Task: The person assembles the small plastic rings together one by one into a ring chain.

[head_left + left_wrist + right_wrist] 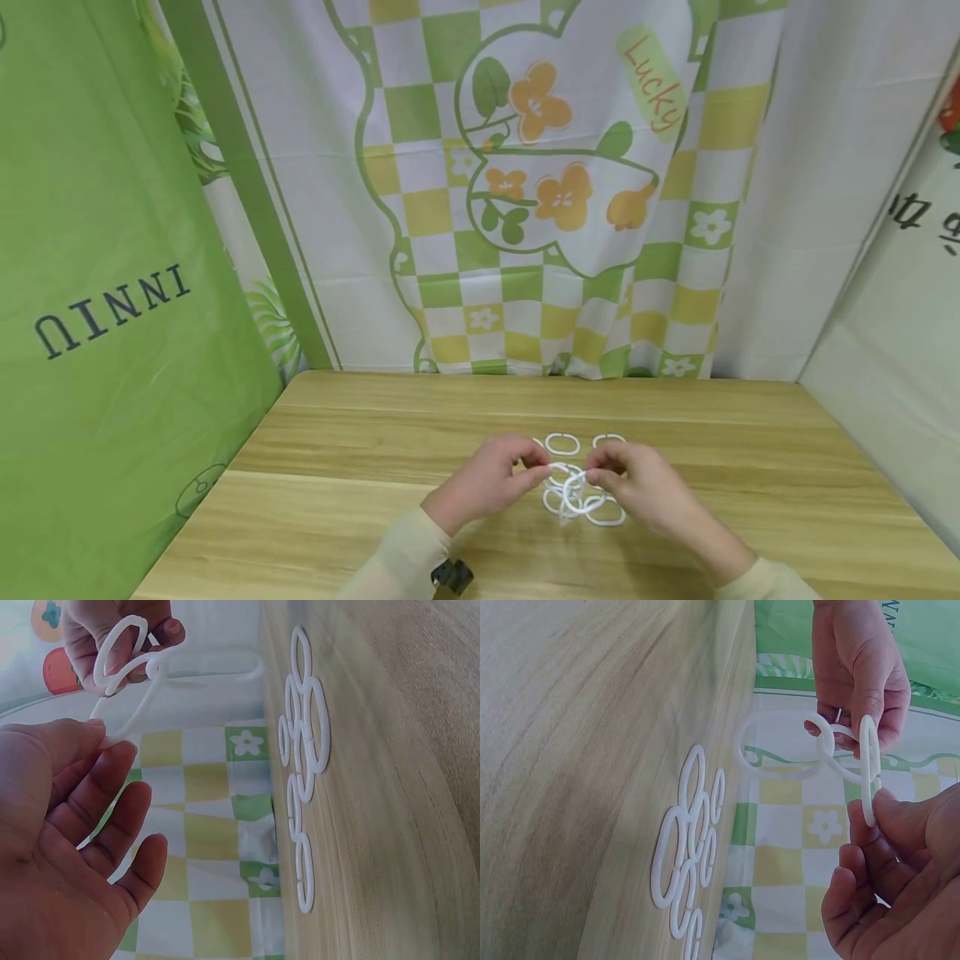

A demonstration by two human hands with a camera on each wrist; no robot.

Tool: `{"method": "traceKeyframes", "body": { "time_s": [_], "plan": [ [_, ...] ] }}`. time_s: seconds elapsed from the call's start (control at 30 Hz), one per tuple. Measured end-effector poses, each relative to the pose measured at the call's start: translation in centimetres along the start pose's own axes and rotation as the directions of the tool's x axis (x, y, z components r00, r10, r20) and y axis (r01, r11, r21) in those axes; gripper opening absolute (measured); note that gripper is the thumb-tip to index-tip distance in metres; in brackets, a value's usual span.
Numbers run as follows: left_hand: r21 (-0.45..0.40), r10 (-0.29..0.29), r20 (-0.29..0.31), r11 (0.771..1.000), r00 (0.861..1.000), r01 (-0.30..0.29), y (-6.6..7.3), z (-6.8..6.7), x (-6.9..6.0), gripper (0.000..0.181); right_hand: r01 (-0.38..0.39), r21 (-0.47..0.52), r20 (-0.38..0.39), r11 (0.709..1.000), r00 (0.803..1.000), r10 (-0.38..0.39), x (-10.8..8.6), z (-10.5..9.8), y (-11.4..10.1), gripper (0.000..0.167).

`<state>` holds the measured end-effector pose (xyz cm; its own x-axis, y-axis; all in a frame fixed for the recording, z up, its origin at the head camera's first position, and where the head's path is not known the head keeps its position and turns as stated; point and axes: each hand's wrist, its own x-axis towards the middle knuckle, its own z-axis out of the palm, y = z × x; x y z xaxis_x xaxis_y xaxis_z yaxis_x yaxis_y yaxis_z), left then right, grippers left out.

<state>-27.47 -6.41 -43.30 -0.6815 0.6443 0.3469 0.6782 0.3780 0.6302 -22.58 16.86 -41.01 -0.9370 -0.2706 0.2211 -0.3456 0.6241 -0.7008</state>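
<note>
My left hand (491, 479) pinches a white oval plastic link (836, 769) between thumb and index finger; its other fingers are loosely bent. From that link hangs a second white link (744, 750), blurred, above the table. My right hand (645, 487) pinches a third white link (865, 772) by its near end, thumb against index finger. This third link crosses the left-hand link between the two hands; whether it is threaded through cannot be told. Several more white oval links (658, 862) lie flat on the table beneath, some overlapping.
The wooden table (337, 517) runs back to a checked green and yellow curtain (457, 250). A green cloth (112, 208) hangs on the left and a white cloth (885, 358) on the right. A small black object (452, 575) is by the left sleeve.
</note>
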Motion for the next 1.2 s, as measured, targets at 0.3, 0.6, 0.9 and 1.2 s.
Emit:
{"method": "traceKeyframes", "body": {
  "time_s": [0.3,0.6,0.9,1.2],
  "plan": [
    [0.017,0.038,0.012,0.999,0.999,-0.038,0.12,0.05,0.02,0.005,0.040,-0.008,-0.018,0.999,0.999,-0.040,0.11,0.18,-0.19,0.006],
    [0.010,0.022,0.029,1.000,0.999,-0.022,0.10,0.05,-0.02,0.006,0.049,0.004,-0.027,0.999,0.998,-0.049,0.22,0.55,-0.17,0.004],
    [0.027,0.035,0.021,0.999,0.999,-0.036,0.12,0.15,0.08,0.004,0.042,0.016,-0.015,0.999,0.999,-0.042,0.14,0.71,-0.18,0.005],
    [0.030,0.009,0.017,0.999,1.000,-0.010,0.34,0.22,-0.03,0.004,0.052,0.030,0.008,0.998,0.999,-0.052,-0.02,1.02,0.05,0.007]
  ]
}}
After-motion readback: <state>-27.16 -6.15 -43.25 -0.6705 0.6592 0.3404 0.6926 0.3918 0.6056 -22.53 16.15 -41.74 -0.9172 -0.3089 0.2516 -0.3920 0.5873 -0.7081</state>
